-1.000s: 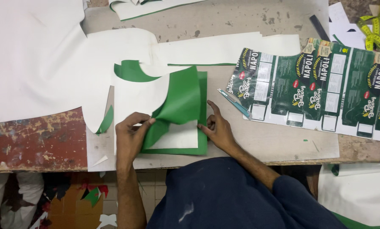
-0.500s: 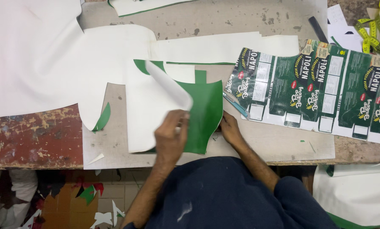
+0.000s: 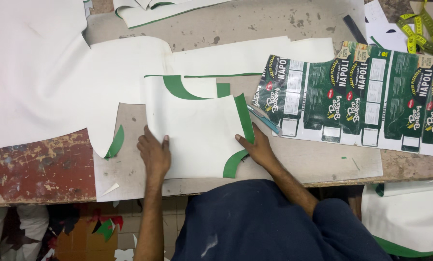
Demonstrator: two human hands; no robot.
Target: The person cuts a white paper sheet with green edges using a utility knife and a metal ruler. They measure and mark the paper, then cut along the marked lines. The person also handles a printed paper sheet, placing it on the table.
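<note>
My left hand (image 3: 154, 153) lies flat, fingers spread and gripping nothing, pressing the left edge of the cut sheet (image 3: 197, 133). My right hand (image 3: 258, 149) is open too, its fingertips (image 3: 239, 139) holding down the sheet's right edge just above the curved green strip at the lower right corner. A second ago I had a flap of this piece pinched and lifted, green face showing; half a second ago it was mid-turn. Now it lies white side up near the front edge of the bench (image 3: 323, 162), with green showing only along its right rim and in the curved offcut (image 3: 178, 88) just behind it. So the flip looks finished, and I judge I am only smoothing and squaring the piece. Just right of my right hand lies a blue-handled knife (image 3: 264, 119), beside the printed green carton sheet (image 3: 352, 94). The large white sheet (image 3: 37, 72) covers the bench's far left corner.
</note>
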